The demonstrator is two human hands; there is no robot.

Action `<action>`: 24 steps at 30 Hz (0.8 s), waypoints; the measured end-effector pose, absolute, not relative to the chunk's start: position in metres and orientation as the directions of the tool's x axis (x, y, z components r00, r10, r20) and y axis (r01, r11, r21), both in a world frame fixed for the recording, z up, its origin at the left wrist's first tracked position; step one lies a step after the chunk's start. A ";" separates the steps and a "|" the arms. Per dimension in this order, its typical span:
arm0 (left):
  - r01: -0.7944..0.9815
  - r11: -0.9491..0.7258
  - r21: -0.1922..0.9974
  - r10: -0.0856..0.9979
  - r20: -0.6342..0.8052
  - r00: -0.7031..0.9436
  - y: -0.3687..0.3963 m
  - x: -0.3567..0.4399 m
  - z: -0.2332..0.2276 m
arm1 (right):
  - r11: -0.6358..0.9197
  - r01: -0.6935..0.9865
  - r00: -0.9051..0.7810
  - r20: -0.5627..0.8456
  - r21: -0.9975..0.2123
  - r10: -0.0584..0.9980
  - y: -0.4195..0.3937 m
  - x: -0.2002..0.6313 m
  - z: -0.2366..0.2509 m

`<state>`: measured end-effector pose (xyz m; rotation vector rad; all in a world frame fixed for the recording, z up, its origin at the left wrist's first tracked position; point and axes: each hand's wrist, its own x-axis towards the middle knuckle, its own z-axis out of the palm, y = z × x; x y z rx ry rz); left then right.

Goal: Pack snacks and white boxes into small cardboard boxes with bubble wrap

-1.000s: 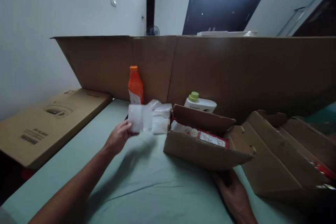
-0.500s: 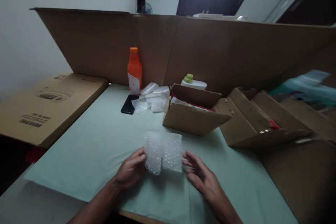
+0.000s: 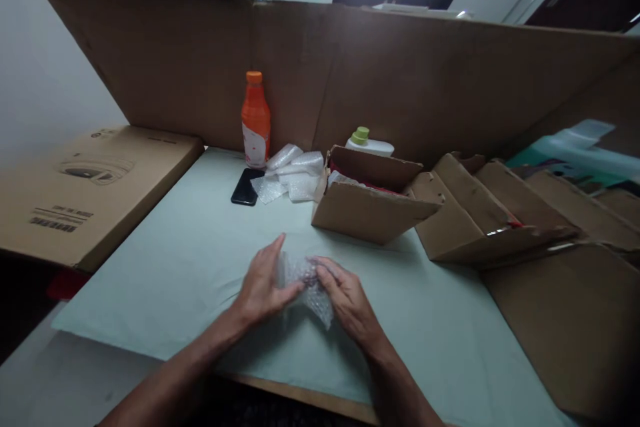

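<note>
A piece of clear bubble wrap (image 3: 316, 299) is between my two hands, above the green cloth near the front of the table. My left hand (image 3: 263, 283) is at its left side, thumb across the front and fingers stretched up behind the edge. On the other side my right hand (image 3: 345, 293) pinches the wrap between thumb and fingers, and its lower corner hangs free. The sheet looks folded over; whether anything lies inside cannot be made out. Farther back rests a small pile of bubble wrap pieces (image 3: 295, 173).
Left of the pile lies a black phone (image 3: 245, 187), with an orange bottle (image 3: 255, 123) behind. An open cardboard box (image 3: 370, 212) stands at centre right, more boxes (image 3: 465, 207) beyond it. A flat carton (image 3: 100, 193) lies left. Cardboard panels (image 3: 200, 67) wall the back.
My right hand has moved left and closed on the bubble wrap, which now looks folded and smaller. My left thumb has come across its front. The camera view has shifted slightly.
</note>
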<state>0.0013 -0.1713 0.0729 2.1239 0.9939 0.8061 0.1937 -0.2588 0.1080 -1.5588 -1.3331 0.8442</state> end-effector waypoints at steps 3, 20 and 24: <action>0.614 -0.472 0.633 0.876 0.257 0.409 -0.134 -0.031 0.068 | -0.087 0.352 0.363 0.051 -0.932 0.930 -0.273 0.226 0.110; 0.305 -0.859 0.412 0.274 -0.133 0.952 -0.103 0.059 0.100 | -0.124 0.546 0.515 0.215 -0.829 0.830 -0.339 0.282 0.134; 0.411 -0.774 0.481 0.356 -0.207 0.911 -0.087 0.016 0.101 | -0.200 0.467 0.641 0.173 -0.862 0.748 -0.355 0.305 0.117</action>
